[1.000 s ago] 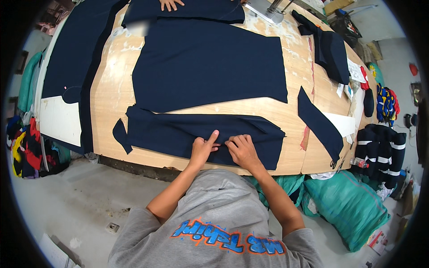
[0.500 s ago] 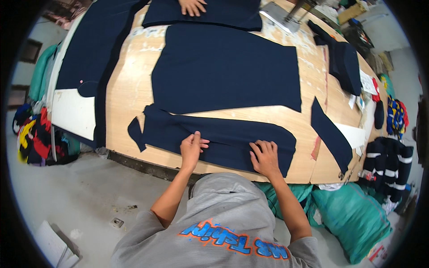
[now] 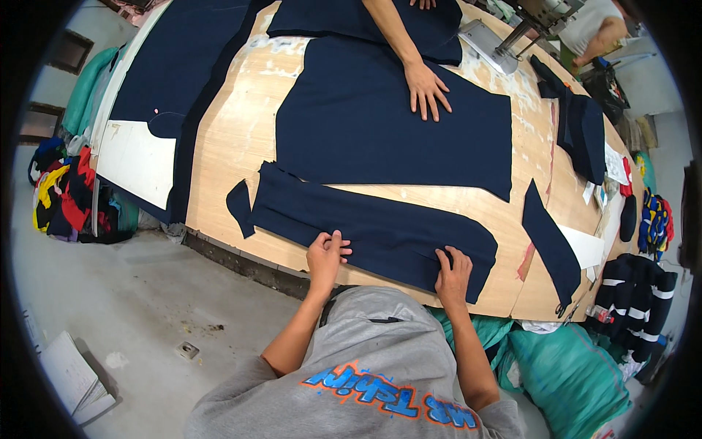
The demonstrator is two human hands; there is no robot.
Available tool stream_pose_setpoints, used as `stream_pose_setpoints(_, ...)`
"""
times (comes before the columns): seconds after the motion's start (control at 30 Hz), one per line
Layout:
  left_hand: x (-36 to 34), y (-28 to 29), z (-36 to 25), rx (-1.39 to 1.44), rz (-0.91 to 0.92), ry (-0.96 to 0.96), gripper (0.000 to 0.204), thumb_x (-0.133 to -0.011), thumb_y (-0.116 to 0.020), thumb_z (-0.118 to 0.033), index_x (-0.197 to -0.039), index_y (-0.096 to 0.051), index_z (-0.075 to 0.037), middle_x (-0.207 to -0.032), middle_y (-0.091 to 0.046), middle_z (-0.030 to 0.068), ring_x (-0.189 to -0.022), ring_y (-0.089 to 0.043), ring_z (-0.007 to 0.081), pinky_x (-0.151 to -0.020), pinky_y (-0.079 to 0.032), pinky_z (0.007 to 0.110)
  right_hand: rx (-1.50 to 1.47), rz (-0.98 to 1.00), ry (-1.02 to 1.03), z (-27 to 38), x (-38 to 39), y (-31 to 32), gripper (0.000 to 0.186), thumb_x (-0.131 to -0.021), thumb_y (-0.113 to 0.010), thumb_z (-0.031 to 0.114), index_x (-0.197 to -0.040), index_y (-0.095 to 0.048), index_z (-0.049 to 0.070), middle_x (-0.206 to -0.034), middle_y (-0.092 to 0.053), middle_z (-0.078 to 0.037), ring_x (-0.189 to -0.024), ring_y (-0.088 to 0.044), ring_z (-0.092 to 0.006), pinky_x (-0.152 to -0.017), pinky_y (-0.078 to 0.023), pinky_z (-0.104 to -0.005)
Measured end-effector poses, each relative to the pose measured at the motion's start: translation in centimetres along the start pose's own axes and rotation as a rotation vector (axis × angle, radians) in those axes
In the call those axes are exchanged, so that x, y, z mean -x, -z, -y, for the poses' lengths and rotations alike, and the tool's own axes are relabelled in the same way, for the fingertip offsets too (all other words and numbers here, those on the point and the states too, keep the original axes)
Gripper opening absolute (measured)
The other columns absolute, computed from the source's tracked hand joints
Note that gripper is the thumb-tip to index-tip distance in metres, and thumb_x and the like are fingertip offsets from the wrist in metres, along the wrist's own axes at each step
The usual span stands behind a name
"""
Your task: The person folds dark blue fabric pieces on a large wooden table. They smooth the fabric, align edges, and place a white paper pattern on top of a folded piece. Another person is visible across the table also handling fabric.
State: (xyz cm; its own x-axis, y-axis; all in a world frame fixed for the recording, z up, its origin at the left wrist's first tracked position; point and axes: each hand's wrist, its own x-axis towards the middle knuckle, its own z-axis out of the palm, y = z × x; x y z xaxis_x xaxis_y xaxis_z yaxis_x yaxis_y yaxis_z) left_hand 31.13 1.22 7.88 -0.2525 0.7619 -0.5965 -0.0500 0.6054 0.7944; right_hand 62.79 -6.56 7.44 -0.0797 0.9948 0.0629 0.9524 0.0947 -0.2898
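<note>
This looks like a garment workshop: cut navy cloth panels [image 3: 373,227] cover much of a large wooden desk [image 3: 227,124], where a machine with a flat metal base [image 3: 488,45] stands. Beside it are a stuffed green sack [image 3: 567,380] and heaped coloured cloth [image 3: 73,201].

Green sack [image 3: 567,377] lower right; 1 colourful cloth heap [image 3: 73,208] far left.
</note>
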Motion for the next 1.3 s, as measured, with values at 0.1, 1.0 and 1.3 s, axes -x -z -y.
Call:
stream_pose_setpoints(0.1,-2.2,1.6,-1.3,-0.123,0.011,0.136,0.045,-0.110,-0.062,-0.039,-0.089,-0.071,-0.001,-0.075,-0.076,0.0098,-0.065,-0.073,0.0219,-0.056,-0.054,0.034,0.051,-0.058,-0.039,-1.2,0.5,0.3,0.047,-0.084,-0.071,-0.002,-0.129,-0.068,0.009,-0.140,-0.058,-0.014,-0.131,-0.055,-0.0349,-0.114,-0.040,-0.0550)
stream_pose_setpoints(1.0,-15.7,12.6,-6.8,-0.619,-0.308,-0.673,0.028,-0.105,-0.071,-0.023,-0.120,-0.071,0.001,-0.100,-0.076,0.0150,-0.084,-0.070,0.0222,-0.079,-0.055,0.037,-0.072,-0.364,-0.320,-8.3,-3.7,0.5,0.015,-0.104,-0.066,0.012,-0.116,-0.070,0.005,-0.110,-0.073,-0.011,-0.103,-0.064,-0.0331,-0.091,-0.045,-0.0457)
stream_pose_setpoints(1.3,-16.5,12.4,-6.2,-0.868,-0.364,-0.834,0.027,-0.106,-0.070,-0.024,-0.118,-0.072,-0.001,-0.090,-0.071,0.0123,-0.082,-0.065,0.0246,-0.081,-0.053,0.038,0.078,-0.310,-0.425,-10.3,-5.1,-0.5,0.020,-0.104,-0.069,0.017,-0.120,-0.069,0.007,-0.113,-0.068,-0.012,-0.108,-0.061,-0.0341,-0.093,-0.045,-0.0481)
